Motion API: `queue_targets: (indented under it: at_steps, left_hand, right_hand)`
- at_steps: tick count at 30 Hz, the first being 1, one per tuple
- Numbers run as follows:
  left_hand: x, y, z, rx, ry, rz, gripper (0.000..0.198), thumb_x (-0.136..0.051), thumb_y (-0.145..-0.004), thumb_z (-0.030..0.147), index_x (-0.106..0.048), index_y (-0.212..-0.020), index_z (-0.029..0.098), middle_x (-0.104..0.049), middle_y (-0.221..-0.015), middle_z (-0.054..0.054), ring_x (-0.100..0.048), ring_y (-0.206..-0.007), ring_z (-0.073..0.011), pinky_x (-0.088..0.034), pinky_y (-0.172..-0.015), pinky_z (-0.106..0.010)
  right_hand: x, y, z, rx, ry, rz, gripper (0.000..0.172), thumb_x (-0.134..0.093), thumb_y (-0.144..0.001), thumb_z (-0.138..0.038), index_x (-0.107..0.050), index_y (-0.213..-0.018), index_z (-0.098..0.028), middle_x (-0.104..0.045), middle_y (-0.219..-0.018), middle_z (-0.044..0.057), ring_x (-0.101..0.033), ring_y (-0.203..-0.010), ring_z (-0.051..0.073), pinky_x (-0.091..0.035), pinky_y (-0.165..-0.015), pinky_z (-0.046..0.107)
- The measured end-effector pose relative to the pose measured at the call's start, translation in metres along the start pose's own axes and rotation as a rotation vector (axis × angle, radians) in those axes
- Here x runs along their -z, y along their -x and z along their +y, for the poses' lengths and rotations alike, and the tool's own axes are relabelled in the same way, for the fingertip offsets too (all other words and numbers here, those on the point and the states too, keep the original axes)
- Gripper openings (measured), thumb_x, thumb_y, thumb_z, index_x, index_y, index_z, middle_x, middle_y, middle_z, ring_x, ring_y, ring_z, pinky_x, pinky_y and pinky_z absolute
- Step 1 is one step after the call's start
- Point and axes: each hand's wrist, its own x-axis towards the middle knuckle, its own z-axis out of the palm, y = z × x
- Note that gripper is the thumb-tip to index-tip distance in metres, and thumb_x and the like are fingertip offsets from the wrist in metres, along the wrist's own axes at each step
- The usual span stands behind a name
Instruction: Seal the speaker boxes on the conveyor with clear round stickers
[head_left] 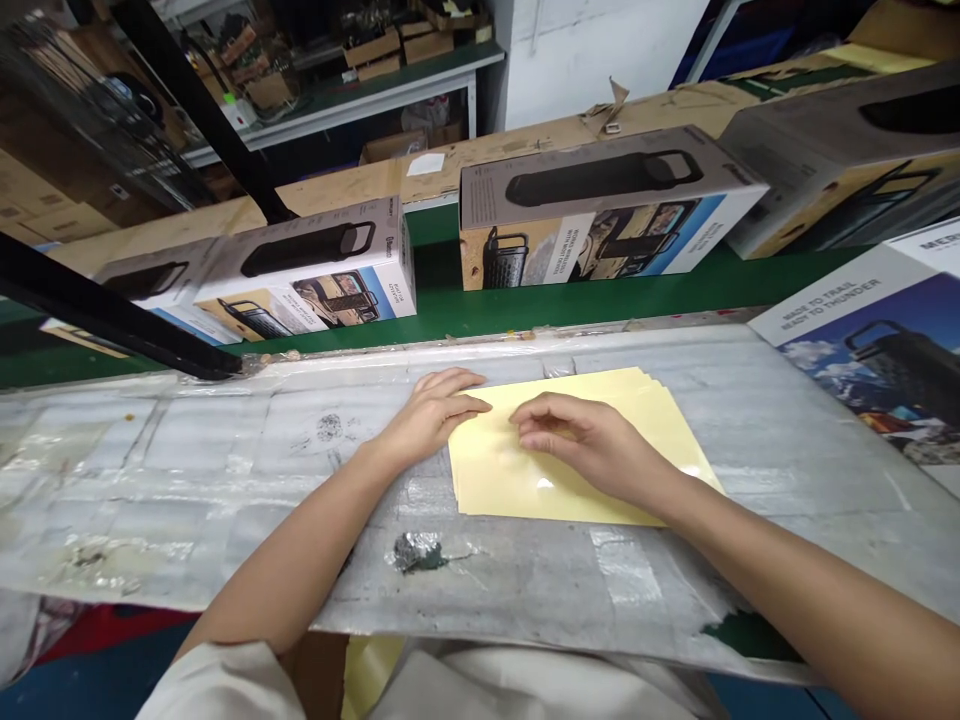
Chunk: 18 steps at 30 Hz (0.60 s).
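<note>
A small stack of glossy pale yellow sheets (630,410) lies on the plastic-covered bench (262,510), its edges slightly fanned. My left hand (435,415) rests at the stack's left edge with its fingers stretched out and the thumb on the top sheet's corner. Over the middle of the stack is my right hand (589,445), fingers curled and the thumb brought close to the index finger. Anything between those fingertips is too small or too clear to make out.
Printed speaker boxes (592,215) stand in a row on the green ledge (435,300) behind the bench. Another large printed box (885,350) is close on the right. Black posts (202,100) rise at the left. The bench covering has torn patches (420,553).
</note>
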Motion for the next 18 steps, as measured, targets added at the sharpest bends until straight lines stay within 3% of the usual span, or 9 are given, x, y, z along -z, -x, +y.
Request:
queue_targets:
  at_steps: [4, 7, 9, 12, 14, 18]
  left_hand:
    - [0.0, 0.0, 0.002, 0.014, 0.011, -0.009, 0.028, -0.052, -0.106, 0.029, -0.077, -0.118, 0.026, -0.064, -0.146, -0.009, -0.052, -0.14, -0.0268, -0.039, -0.119, -0.049]
    - [0.001, -0.001, 0.003, 0.032, 0.009, -0.019, 0.028, -0.051, -0.106, 0.028, -0.077, -0.119, 0.027, -0.064, -0.146, -0.007, -0.052, -0.141, -0.0266, -0.038, -0.119, -0.049]
    - [0.002, -0.001, 0.004, 0.027, 0.008, -0.028, 0.03, -0.05, -0.106, 0.026, -0.077, -0.12, 0.027, -0.064, -0.145, -0.008, -0.052, -0.14, -0.0267, -0.039, -0.119, -0.049]
    - [0.002, -0.001, 0.005, 0.005, 0.013, -0.017, 0.033, -0.047, -0.106, 0.022, -0.077, -0.119, 0.025, -0.064, -0.144, -0.009, -0.053, -0.14, -0.0275, -0.039, -0.118, -0.049]
    - [0.002, 0.0, 0.005, -0.004, 0.016, -0.007, 0.034, -0.047, -0.105, 0.02, -0.077, -0.119, 0.023, -0.064, -0.144, -0.01, -0.052, -0.14, -0.028, -0.039, -0.118, -0.05]
    - [0.001, 0.001, 0.003, -0.008, 0.009, -0.018, 0.033, -0.05, -0.102, 0.015, -0.076, -0.12, 0.023, -0.063, -0.146, -0.01, -0.051, -0.142, -0.0275, -0.039, -0.118, -0.051]
  right_hand:
    - [0.005, 0.002, -0.002, 0.11, 0.098, 0.067, 0.026, -0.068, -0.094, -0.046, -0.076, -0.081, -0.025, -0.069, -0.099, 0.008, -0.066, -0.091, 0.023, -0.055, -0.087, 0.041]
    - [0.005, 0.004, 0.0, 0.165, 0.168, 0.152, 0.023, -0.068, -0.096, -0.046, -0.082, -0.091, -0.028, -0.062, -0.108, 0.009, -0.064, -0.094, 0.023, -0.056, -0.088, 0.042]
    - [0.002, 0.005, 0.005, 0.191, 0.231, 0.081, 0.026, -0.063, -0.099, -0.04, -0.079, -0.117, -0.032, -0.061, -0.102, 0.007, -0.063, -0.092, 0.022, -0.056, -0.086, 0.041]
    - [-0.004, 0.004, 0.013, 0.286, 0.394, -0.135, 0.055, -0.055, -0.102, -0.022, -0.051, -0.155, -0.035, -0.067, -0.105, 0.007, -0.062, -0.098, 0.024, -0.055, -0.089, 0.042]
    - [-0.007, 0.002, 0.018, 0.341, 0.548, -0.221, 0.069, -0.051, -0.099, -0.011, -0.037, -0.163, -0.035, -0.069, -0.109, 0.008, -0.06, -0.1, 0.026, -0.053, -0.09, 0.043]
    - [-0.009, -0.004, 0.021, 0.388, 0.768, -0.317, 0.074, -0.047, -0.097, -0.004, -0.033, -0.164, -0.032, -0.068, -0.097, 0.006, -0.059, -0.091, 0.024, -0.051, -0.081, 0.038]
